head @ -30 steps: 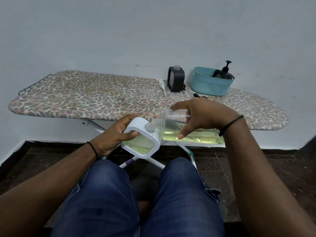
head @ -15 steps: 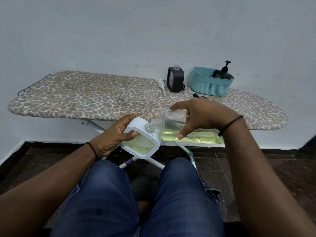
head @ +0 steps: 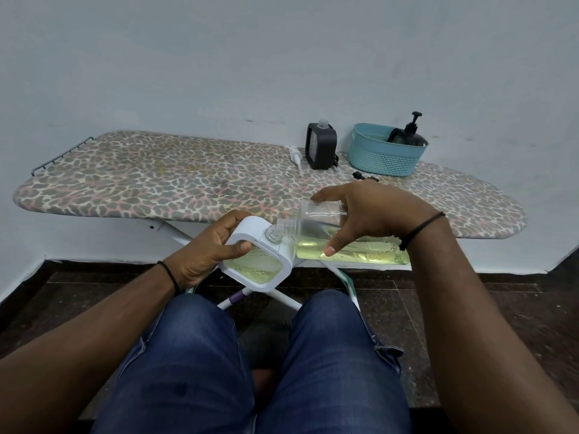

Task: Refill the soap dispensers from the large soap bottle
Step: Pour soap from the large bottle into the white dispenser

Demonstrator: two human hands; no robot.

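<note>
Two hands at work: our left hand (head: 206, 255) holds the white dispenser (head: 260, 261) above our knees, and our right hand (head: 369, 214) holds the large soap bottle (head: 347, 242) tipped sideways, its neck at the dispenser's opening. One black dispenser (head: 321, 145) stands on the ironing board (head: 156, 183) beside the teal basket (head: 383, 155).

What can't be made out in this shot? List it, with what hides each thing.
Head view only:
- Large soap bottle: its rear half is covered by the right hand and wrist.
- Any soap stream at its neck into the white dispenser, held by the left hand: clear plastic, too fine to see.
- Black pump bottle: lower body hidden by the teal basket wall.
- Small black parts on the ironing board: too small to identify.
</note>
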